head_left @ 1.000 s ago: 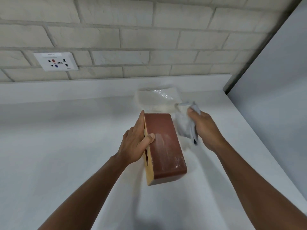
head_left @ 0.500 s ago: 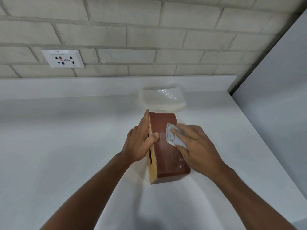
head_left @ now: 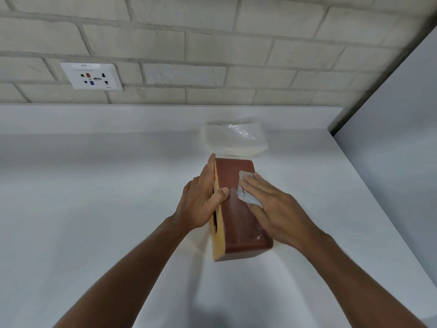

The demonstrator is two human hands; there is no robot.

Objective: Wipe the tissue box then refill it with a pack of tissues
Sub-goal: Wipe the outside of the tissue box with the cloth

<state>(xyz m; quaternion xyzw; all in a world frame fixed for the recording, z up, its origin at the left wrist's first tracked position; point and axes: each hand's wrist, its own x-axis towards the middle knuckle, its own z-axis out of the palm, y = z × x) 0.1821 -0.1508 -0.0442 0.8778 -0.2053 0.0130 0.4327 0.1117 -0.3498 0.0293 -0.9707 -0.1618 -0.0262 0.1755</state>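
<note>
A reddish-brown tissue box with a pale wooden top face stands on its side on the white counter, its slot facing left. My left hand grips the box's left edge, thumb on the brown side. My right hand lies flat on the upward brown side and presses a grey cloth onto it. Dusty white smears show on the near part of that side. A clear-wrapped pack of white tissues lies just behind the box.
A brick wall rises behind the counter, with a white socket plate at the upper left. A grey panel stands along the counter's right edge.
My right hand brought the cloth from beside the box onto its brown side and now lies flatter on it, slightly farther along. The left hand kept its grip.
</note>
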